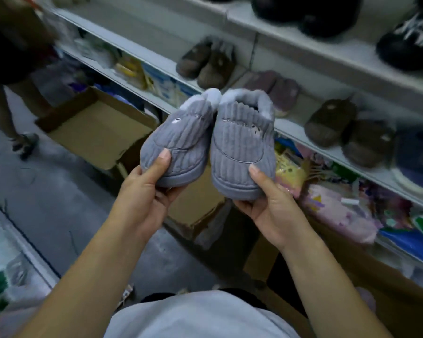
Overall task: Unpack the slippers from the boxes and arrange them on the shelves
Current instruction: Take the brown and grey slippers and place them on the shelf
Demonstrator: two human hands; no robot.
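Observation:
Two grey corduroy slippers are held side by side in front of the shelves, toes toward me. My left hand (147,189) grips the left grey slipper (181,137) at its toe, thumb on top. My right hand (266,203) grips the right grey slipper (242,147) the same way. Behind them runs a grey shelf (296,129) carrying a brown pair (205,62), a mauve pair (274,89), another brown pair (347,130) and a dark blue slipper (415,162). An open cardboard box (95,128) stands on the floor below the shelf.
A higher shelf (327,57) holds dark shoes (308,13). Below the slipper shelf, packaged goods (340,206) fill the lower level. Another person's legs (7,113) stand at the left on the grey floor. More cardboard (195,211) lies under my hands.

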